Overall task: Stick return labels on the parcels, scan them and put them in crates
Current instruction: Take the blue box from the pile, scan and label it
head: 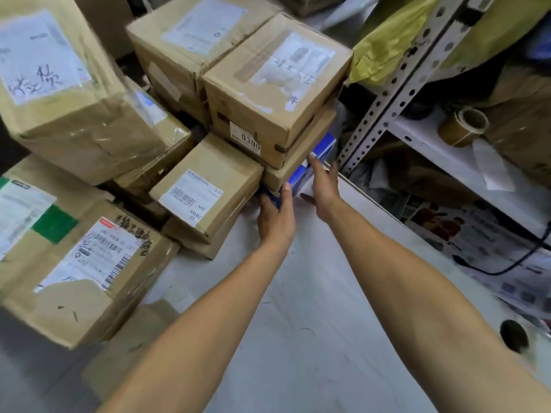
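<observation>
On the pale grey counter (313, 338), the left hand (275, 219) gripped the near-left corner of a blue-and-white box (301, 174), the right hand (323, 190) lay straight-fingered along its right side; behind, stacked brown cardboard parcels (268, 93) pressed down on it.

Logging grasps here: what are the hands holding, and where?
Both hold the blue box: left hand grips its near-left corner, right hand lies against its right side.
</observation>
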### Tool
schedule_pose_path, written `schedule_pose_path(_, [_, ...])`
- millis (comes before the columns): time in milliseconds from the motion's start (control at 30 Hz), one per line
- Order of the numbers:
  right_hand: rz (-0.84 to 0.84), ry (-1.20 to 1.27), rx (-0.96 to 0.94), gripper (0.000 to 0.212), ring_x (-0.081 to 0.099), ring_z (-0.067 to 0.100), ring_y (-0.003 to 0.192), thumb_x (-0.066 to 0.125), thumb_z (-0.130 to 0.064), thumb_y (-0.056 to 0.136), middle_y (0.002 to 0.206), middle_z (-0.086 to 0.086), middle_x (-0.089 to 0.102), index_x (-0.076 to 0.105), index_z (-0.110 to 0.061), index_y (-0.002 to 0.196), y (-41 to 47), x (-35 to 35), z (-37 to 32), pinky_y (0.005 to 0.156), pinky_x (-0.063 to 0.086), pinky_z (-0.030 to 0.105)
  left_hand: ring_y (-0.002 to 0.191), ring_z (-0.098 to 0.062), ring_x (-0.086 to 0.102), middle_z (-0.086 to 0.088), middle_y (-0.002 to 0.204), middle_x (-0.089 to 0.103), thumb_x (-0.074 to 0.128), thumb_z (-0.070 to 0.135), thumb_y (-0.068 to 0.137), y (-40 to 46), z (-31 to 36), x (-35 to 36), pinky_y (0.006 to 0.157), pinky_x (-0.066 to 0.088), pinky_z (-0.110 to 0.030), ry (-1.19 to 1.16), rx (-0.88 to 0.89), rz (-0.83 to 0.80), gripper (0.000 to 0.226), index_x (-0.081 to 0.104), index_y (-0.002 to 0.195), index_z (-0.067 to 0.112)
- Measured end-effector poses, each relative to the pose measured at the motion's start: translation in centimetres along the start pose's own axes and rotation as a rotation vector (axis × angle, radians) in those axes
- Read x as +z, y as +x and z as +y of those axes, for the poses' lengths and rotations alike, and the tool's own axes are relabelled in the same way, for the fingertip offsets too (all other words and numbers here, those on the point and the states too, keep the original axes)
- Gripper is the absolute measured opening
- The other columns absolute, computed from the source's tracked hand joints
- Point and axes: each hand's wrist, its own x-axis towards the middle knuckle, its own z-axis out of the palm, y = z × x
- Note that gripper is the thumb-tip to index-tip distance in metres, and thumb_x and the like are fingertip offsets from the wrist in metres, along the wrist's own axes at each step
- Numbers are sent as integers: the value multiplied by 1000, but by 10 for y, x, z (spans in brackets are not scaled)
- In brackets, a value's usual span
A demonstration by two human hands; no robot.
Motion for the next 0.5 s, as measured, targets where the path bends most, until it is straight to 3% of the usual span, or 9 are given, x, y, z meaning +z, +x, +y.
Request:
schedule_pose_path(67, [25, -64, -95, 102, 34, 24, 146, 70, -55, 78, 166, -5, 20, 12, -37, 160, 15, -5, -1, 113, 39, 53, 135, -27, 49, -6, 153, 47, 45, 61, 99, 3, 0, 2, 110, 41, -38, 16, 23, 23, 70, 30, 157, 24])
schedule_pose_path(133, [-35, -154, -122, 111, 33, 22, 146, 69, -57, 68, 165, -6, 24, 10, -40, 160, 25, -12, -4, 116, 33, 54, 128, -26, 54, -6, 146, 54, 48, 57, 100, 5, 0, 3, 106, 44, -35, 10, 34, 50, 65, 37, 154, 23])
schedule_pose_path(267, [-168, -206, -152, 59, 50, 1, 114, 61, -36, 91, 137, -12, 53, 35, -47, 143, 33, -21, -10, 108, 39, 52, 128, -25, 54, 1, 146, 51, 52, 67, 88, 7, -3, 2, 108, 48, -48, -74, 39, 43, 75, 38, 152, 31])
schedule_pose_path(367, [-145, -199, -131, 61, 52, 5, 109, 64, -34, 90, 134, -8, 53, 36, -41, 144, 28, -25, -12, 102, 47, 52, 125, -23, 54, 4, 143, 49, 50, 61, 94, 3, -6, 2, 108, 47, -48, -98, 30, 37, 68, 36, 153, 32])
schedule_pose_path(500, [-91, -129, -90, 76, 51, 17, 120, 69, -41, 80, 145, -3, 42, 33, -37, 146, 10, -36, 4, 93, 54, 55, 118, -22, 57, -1, 142, 51, 50, 46, 102, -17, -15, 1, 107, 49, -47, -124, 26, 60, 56, 39, 153, 26])
